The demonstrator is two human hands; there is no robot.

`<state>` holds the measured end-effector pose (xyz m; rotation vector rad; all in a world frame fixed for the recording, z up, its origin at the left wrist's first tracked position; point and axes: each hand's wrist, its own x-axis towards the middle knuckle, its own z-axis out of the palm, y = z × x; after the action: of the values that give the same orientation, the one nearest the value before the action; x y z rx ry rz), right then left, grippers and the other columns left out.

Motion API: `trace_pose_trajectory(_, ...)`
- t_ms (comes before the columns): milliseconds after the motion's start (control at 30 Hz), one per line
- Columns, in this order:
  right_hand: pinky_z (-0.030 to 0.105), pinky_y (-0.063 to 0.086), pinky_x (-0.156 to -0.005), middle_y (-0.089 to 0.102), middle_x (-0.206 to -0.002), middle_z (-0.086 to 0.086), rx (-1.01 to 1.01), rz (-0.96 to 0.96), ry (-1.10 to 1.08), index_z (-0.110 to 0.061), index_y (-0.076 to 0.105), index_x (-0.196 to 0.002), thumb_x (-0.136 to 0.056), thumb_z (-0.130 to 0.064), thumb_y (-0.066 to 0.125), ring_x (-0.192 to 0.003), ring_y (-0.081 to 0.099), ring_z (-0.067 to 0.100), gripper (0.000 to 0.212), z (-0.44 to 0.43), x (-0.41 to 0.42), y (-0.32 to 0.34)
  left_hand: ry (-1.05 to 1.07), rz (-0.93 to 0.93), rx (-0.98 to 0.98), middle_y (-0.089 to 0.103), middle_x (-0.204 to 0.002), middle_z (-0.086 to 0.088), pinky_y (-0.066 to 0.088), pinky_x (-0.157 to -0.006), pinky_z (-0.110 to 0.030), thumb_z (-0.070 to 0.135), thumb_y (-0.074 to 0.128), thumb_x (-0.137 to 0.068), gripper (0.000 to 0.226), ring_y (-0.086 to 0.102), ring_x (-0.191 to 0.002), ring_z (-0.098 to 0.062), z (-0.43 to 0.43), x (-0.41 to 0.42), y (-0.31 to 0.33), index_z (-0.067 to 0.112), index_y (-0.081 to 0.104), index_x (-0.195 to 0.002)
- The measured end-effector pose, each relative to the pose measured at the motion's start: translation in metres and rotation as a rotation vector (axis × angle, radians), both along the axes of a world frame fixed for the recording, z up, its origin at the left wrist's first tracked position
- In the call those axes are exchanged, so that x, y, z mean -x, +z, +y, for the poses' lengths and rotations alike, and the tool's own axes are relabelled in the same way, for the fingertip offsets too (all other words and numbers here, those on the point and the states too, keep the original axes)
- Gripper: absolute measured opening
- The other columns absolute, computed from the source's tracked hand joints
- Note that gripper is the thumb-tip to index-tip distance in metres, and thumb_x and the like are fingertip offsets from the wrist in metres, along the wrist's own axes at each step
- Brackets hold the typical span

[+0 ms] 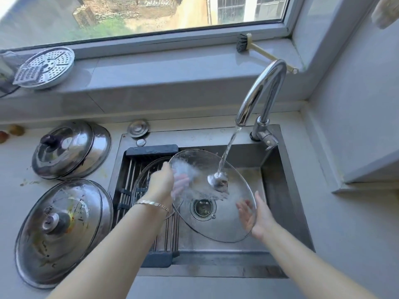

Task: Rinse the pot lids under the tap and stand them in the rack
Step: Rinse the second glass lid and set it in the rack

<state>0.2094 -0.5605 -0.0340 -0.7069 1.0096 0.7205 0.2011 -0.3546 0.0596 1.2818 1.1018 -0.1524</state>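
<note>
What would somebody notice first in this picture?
Probably the big glass lid, gripped by the left hand and right hand over the sink, with water from the curved tap splashing on its knob. Next, on the counter at left, the far steel lid and the near steel lid, which is streaked with yellowish smears.

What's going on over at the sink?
A person holds a glass lid by its rim under the running tap, left hand and right hand on opposite sides. A second glass lid sits in the rack. The far steel lid and near steel lid lie on the counter.
</note>
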Motion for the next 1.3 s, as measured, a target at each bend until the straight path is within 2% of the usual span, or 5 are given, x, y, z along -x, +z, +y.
trace_pose_trajectory(333, 0.01, 0.036, -0.034, 0.045, -0.034, -0.006, 0.137, -0.182, -0.022, -0.017, 0.059, -0.08, -0.088, -0.067, 0.027, -0.027, 0.046, 0.007, 0.06, 0.049, -0.018, -0.006, 0.109, -0.391, -0.36, 0.067, -0.062, -0.008, 0.053, -0.054, -0.02, 0.038, 0.035, -0.099, 0.041, 0.066, -0.057, -0.019, -0.002, 0.003, 0.034, 0.011, 0.055, -0.075)
trace_pose_trajectory(667, 0.019, 0.046, -0.038, 0.056, -0.037, 0.002, 0.65, -0.778, 0.29, -0.01, 0.056, -0.073, -0.098, -0.044, 0.033, -0.035, 0.057, 0.016, 0.048, 0.003, -0.069, 0.077, 0.445, -0.135, 0.348, 0.054, -0.038, 0.004, 0.048, -0.039, -0.016, 0.063, 0.044, -0.085, 0.052, 0.056, -0.033, -0.008, -0.004, 0.012, -0.055, 0.018, 0.043, -0.059)
trace_pose_trajectory(900, 0.018, 0.045, -0.039, 0.06, -0.042, 0.004, 0.765, -0.709, 0.619, -0.008, 0.059, -0.074, -0.1, -0.039, 0.03, -0.035, 0.059, 0.015, 0.05, -0.024, -0.082, 0.076, 0.376, -0.155, 0.547, 0.026, -0.033, 0.006, 0.028, -0.029, -0.01, 0.05, 0.038, -0.093, 0.048, 0.025, -0.024, -0.007, -0.022, 0.022, -0.076, 0.019, 0.026, -0.059)
trace_pose_trajectory(1167, 0.048, 0.042, -0.101, 0.06, -0.116, 0.025, 0.824, -0.539, 0.605, 0.005, 0.053, -0.121, -0.094, -0.018, 0.047, -0.105, 0.059, 0.035, 0.035, -0.029, -0.083, 0.029, 0.263, -0.207, -0.043, 0.062, -0.054, -0.007, 0.051, -0.05, -0.024, 0.043, 0.05, -0.092, 0.04, 0.058, -0.036, -0.01, -0.007, 0.012, -0.034, 0.009, 0.051, -0.07)
trace_pose_trajectory(1300, 0.055, 0.028, -0.109, 0.043, -0.073, 0.007, 0.668, -0.591, 0.367, -0.002, 0.058, -0.092, -0.091, -0.003, 0.042, -0.082, 0.057, 0.017, 0.017, -0.007, -0.1, 0.035, 0.221, -0.228, -0.151, 0.061, -0.062, -0.012, 0.052, -0.045, -0.02, 0.04, 0.051, -0.092, 0.04, 0.059, -0.037, -0.011, -0.007, 0.012, -0.018, 0.007, 0.053, -0.07)
